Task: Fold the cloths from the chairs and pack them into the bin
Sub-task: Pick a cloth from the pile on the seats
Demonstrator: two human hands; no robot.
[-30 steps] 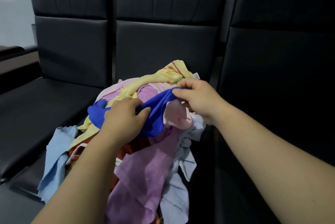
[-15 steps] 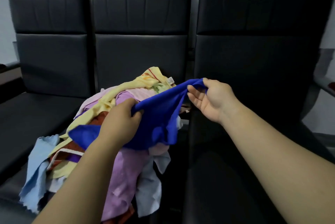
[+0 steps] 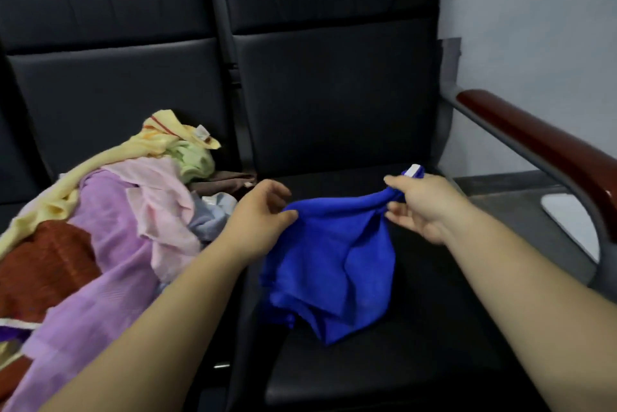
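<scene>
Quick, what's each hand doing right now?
Left hand: pinching the blue cloth at its top edge.
Right hand: gripping the same cloth's other top corner.

- Right seat (image 3: 417, 361): bare black cushion at lower centre and lower right of frame, open from the front.
- Blue cloth (image 3: 334, 261) hangs mid-frame over that seat, pinched at its top edge by left hand (image 3: 260, 218) and right hand (image 3: 420, 204); it covers the seat's middle.
- Bare strip of seat behind the cloth, up to the backrest (image 3: 334, 94).
- Pile of cloths (image 3: 110, 211) fills the left seat, centre-left to lower left; no flat room there.
- Armrest (image 3: 541, 144) slants along the right edge, closing that side.
</scene>
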